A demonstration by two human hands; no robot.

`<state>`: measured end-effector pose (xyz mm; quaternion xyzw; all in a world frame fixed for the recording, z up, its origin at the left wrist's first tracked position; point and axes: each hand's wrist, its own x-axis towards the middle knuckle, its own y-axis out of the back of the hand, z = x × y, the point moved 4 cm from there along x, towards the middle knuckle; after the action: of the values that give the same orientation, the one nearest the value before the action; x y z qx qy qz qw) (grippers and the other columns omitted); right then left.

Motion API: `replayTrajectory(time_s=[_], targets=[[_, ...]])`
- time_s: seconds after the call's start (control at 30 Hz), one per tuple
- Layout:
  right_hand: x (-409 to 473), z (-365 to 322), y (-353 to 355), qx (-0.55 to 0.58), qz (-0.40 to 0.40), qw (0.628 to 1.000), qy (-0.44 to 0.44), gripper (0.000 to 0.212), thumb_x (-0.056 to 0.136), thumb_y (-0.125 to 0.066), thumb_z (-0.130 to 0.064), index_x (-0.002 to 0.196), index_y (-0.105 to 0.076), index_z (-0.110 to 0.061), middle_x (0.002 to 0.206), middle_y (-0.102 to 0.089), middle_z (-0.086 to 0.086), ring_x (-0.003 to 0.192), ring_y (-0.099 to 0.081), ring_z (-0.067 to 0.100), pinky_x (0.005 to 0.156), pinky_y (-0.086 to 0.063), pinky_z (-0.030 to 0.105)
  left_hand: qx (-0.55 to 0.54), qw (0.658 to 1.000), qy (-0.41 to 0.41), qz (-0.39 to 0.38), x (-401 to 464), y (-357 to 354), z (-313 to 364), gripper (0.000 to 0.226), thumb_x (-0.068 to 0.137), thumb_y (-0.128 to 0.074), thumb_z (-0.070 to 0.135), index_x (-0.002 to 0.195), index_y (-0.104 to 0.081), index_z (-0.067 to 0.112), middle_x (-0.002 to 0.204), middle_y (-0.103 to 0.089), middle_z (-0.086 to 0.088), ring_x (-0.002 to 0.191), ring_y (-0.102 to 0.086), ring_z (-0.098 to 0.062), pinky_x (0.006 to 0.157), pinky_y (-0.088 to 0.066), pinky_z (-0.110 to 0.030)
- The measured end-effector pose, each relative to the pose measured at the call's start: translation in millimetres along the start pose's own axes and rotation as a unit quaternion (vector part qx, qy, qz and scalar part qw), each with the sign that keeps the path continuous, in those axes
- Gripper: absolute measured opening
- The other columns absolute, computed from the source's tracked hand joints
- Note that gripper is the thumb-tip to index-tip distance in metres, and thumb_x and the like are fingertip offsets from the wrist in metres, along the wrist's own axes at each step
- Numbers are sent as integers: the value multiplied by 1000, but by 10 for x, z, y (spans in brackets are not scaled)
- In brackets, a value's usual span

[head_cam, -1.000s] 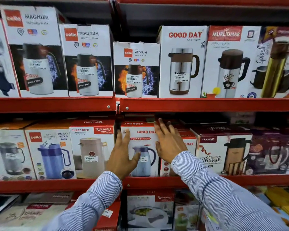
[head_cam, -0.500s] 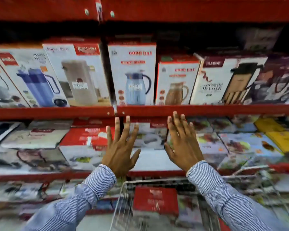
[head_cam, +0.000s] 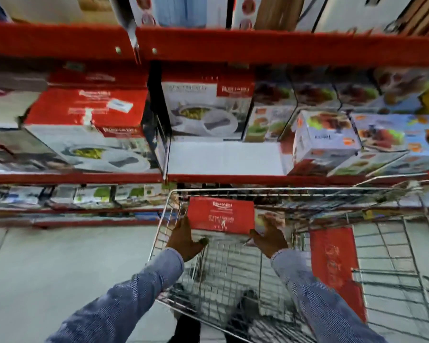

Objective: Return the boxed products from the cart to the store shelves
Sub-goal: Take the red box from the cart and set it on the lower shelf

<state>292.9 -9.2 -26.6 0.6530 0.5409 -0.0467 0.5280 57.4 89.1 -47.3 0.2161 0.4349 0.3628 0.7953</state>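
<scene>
Box: red box in cart, stiff card, probably light.
Hold: left hand, right hand flank its ends.
Fingers: spread, pressing sides; firmness unclear.

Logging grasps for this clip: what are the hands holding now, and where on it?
Both hands grip the red box in the cart: left hand on its left side, right hand on its right.

Red Rishabh box upright inside wire cart
</scene>
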Motion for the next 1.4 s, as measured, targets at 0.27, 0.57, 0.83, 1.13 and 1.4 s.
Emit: replayTrajectory(time_s=[0.27,0.57,0.83,1.13,1.4], targets=[[403,250,-359,231,-91,965,-85,33,89,-54,-17,120,-60,-6,128,-59,25,115,-59,42,100,-48,51,-211,968,128,-44,269,-216,-206,79,66,-87,28,130,-46,5,121,-59,-3,113,-55,-20,104,-42,-35],[-55,118,93,276,-28,959,-51,17,69,-63,-49,71,-72,-35,88,-75,3,89,-70,26,93,-53,47,-167,978,122,2,-139,245,69,52,59,-74,44,105,-71,20,104,-73,0,98,-63,-25,91,-48,-34],[-879,-524,1039,270,79,957,71,36,83,-68,-35,67,-73,-3,69,-75,18,64,-73,34,70,-61,51,-101,981,30,164,-861,1153,444,42,70,-66,57,85,-74,18,68,-73,-4,67,-66,-26,59,-44,-25],[-1178,-1181,1780,254,203,923,206,43,75,-73,-48,48,-71,-14,54,-72,12,49,-71,28,59,-59,40,-138,917,-61,369,-1309,2140,1082,44,74,-65,64,72,-71,21,58,-71,6,53,-67,-7,55,-49,-22],[-1033,-1501,1875,279,206,908,235,11,76,-75,-36,78,-77,-25,81,-78,13,63,-75,19,65,-62,38,-216,890,-35,400,-1084,2349,1214,24,81,-72,37,94,-75,18,70,-70,3,68,-65,-13,74,-47,-25]])
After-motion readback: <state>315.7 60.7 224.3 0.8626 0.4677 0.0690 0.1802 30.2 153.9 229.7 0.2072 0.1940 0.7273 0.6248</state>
